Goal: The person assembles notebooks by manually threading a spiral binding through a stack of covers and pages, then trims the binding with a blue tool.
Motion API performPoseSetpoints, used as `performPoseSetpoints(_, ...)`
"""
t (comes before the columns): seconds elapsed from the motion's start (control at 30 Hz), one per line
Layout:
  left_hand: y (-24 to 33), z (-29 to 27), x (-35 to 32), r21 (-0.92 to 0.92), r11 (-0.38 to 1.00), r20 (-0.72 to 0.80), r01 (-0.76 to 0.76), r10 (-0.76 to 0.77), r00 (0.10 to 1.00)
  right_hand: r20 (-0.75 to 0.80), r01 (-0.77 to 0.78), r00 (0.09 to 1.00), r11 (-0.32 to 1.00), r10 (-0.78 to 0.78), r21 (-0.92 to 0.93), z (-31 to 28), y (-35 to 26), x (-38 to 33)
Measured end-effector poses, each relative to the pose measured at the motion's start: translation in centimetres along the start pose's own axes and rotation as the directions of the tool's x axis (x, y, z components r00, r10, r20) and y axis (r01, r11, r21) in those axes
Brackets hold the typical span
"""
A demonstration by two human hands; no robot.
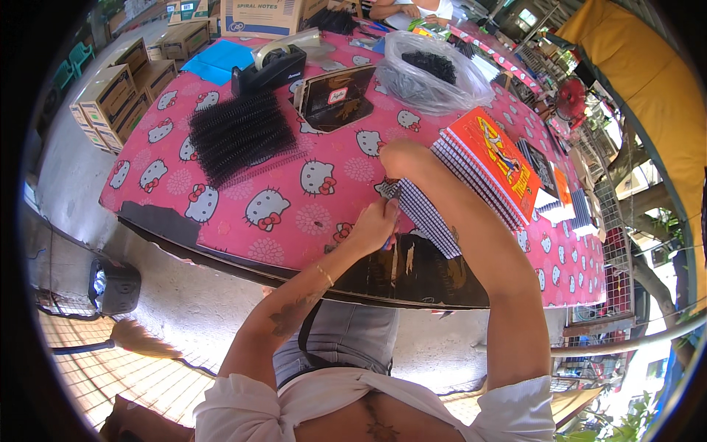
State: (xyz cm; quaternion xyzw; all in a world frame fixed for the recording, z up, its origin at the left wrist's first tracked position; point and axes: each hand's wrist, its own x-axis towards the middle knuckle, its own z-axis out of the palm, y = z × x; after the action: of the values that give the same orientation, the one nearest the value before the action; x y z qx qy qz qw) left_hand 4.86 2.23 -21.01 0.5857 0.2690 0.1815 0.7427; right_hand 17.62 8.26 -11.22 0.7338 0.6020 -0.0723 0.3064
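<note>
Head view (only one): L hand (378, 223) is at the near-middle of the table (232, 232), by the far-left end of a notebook stack (433, 221) w/ a row of dark spiral loops. Its fingers look bent in; can't tell how tight or what, if anything, they've got hold of. R hand (401, 158) is bent at the wrist just beyond L hand, fingers mostly hidden, so can't tell its grip either. R forearm passes over the stack, hiding part of it. Stack lies at a slant, its near end over a dark board (405, 272) at the near edge.

Just R of R arm: taller notebook pile (492, 162) w/ orange-red top cover; more books (541, 166) further R. L side of table: pile of black coils (239, 136); beyond it a black tape dispenser (269, 71) & blue sheet (219, 62). Mid-far: dark folded card stand (339, 96); R of that, clear plastic bag (471, 94) w/ black coils inside. Table cover's pink w/ white cat heads.

Bkgd: cartons (110, 99) far L, co-worker (434, 9) in white at far side, red fan (571, 99) & yellow tarp (641, 59) R. Floor, near L: black bin (118, 287), broom (143, 340).
</note>
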Motion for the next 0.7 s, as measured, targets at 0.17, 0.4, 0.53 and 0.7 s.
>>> performPoseSetpoints(0.17,-1.5,-0.1,0.0,-0.034,0.999,0.017,0.015,-0.015,1.0,-0.107,0.055,0.993,0.998,-0.052,0.025,0.3,-0.7,-0.1)
performPoseSetpoints(0.4,-0.4,-0.3,1.3,-0.003,0.998,0.003,0.065,-0.065,0.998,-0.094,0.065,0.993,0.998,-0.066,-0.011,-0.2,-0.6,-1.0)
performPoseSetpoints(0.53,-0.8,-0.4,0.9,-0.03,0.995,0.022,0.09,-0.09,0.996,-0.075,0.073,0.995,0.997,-0.072,0.005,0.0,-0.4,-0.6)
performPoseSetpoints(0.7,-0.3,-0.6,1.3,0.008,0.998,-0.001,0.064,-0.064,0.998,-0.022,0.072,0.997,0.997,-0.072,0.02,0.4,-0.4,0.1)
